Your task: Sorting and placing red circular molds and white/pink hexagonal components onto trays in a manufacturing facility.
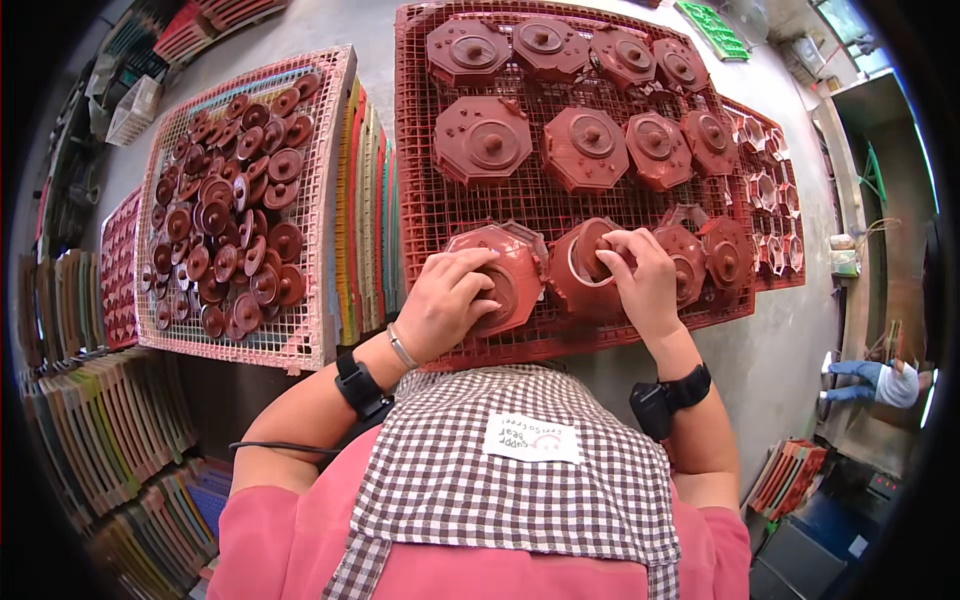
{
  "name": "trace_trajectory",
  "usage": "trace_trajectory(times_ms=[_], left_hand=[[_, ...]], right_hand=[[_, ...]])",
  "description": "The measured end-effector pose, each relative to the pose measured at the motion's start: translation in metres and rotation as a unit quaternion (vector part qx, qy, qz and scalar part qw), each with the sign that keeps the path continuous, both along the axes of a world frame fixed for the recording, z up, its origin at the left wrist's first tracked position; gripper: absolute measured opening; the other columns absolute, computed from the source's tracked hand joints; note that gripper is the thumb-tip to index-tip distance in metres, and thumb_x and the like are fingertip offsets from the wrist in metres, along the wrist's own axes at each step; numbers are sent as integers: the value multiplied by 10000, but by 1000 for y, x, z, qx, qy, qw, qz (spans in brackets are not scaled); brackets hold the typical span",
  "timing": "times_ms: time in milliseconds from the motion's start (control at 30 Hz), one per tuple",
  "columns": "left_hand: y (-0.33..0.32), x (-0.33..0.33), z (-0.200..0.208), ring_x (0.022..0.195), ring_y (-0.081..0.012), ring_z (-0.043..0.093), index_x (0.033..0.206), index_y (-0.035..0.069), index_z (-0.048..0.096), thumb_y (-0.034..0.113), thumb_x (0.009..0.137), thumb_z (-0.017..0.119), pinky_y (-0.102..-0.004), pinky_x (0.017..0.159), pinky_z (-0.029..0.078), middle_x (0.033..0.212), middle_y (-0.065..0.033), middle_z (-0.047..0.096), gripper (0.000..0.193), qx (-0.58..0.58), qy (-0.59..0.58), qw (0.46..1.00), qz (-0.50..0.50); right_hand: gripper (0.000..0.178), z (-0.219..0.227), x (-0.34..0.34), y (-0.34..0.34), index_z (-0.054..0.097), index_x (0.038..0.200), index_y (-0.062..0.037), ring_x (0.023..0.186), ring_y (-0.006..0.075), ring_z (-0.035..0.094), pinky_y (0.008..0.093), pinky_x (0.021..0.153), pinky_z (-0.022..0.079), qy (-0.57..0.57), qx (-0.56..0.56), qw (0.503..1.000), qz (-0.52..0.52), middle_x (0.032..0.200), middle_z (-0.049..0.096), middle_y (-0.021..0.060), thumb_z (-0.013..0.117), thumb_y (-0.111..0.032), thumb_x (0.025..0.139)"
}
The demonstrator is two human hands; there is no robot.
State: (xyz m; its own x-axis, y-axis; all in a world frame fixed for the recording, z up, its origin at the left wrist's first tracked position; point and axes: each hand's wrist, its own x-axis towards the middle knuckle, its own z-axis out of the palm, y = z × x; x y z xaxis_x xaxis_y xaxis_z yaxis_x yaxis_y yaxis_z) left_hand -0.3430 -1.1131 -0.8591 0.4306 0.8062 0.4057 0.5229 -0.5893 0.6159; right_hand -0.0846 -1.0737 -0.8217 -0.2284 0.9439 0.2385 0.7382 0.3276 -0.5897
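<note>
Two octagonal reddish-brown pots stand side by side at the near edge of a red mesh rack. On the left pot (522, 268), my left hand (445, 300) curls its fingers round a round lid (505, 290) that lies in the top. My right hand (640, 275) pinches another round lid (590, 245), tilted over the mouth of the right pot (572, 292); that mouth partly shows below it. Fingers hide part of both lids. Close to my right hand is a lidded pot (682, 262).
More lidded octagonal pots (483, 140) fill rows on the mesh rack (510, 205). To the left, a pale mesh tray (325, 200) carries a heap of loose knobbed lids (215, 215). Stacked coloured racks (365, 210) stand between. A person (890, 385) is at far right.
</note>
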Motion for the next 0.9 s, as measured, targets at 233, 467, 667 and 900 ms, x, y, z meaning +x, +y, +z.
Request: trace_trajectory(times_ms=[233,467,667,900], left_hand=[[-6,8,-13,1045,-309,509,884,40,506,106,698,677,-398,850,411,1156,-153,516,261,45,-15,999,13],[-2,17,23,954,-247,566,846,33,510,44,732,664,-305,819,459,1110,-176,543,192,-208,-268,938,72],[24,41,40,872,-116,582,1050,34,505,145,879,530,-242,741,496,1000,-56,577,206,-583,-520,623,-50],[34,74,27,856,-118,584,1116,47,495,282,923,436,-342,730,539,932,-18,567,310,-648,-506,559,-106]], right_hand=[[140,10,-39,-27,603,903,-37,760,156,567,249,623,486,144,-150,970,123,871,534,67,623,-86,773],[171,44,-31,-13,595,910,-36,850,189,566,266,697,488,181,-68,973,129,979,534,82,645,-43,747],[205,43,-40,-10,557,882,-44,882,278,577,338,746,485,76,53,979,181,1034,558,108,658,-59,705],[210,37,-4,-11,578,883,-55,947,263,545,353,810,448,63,38,991,112,1001,557,101,656,-150,713]])
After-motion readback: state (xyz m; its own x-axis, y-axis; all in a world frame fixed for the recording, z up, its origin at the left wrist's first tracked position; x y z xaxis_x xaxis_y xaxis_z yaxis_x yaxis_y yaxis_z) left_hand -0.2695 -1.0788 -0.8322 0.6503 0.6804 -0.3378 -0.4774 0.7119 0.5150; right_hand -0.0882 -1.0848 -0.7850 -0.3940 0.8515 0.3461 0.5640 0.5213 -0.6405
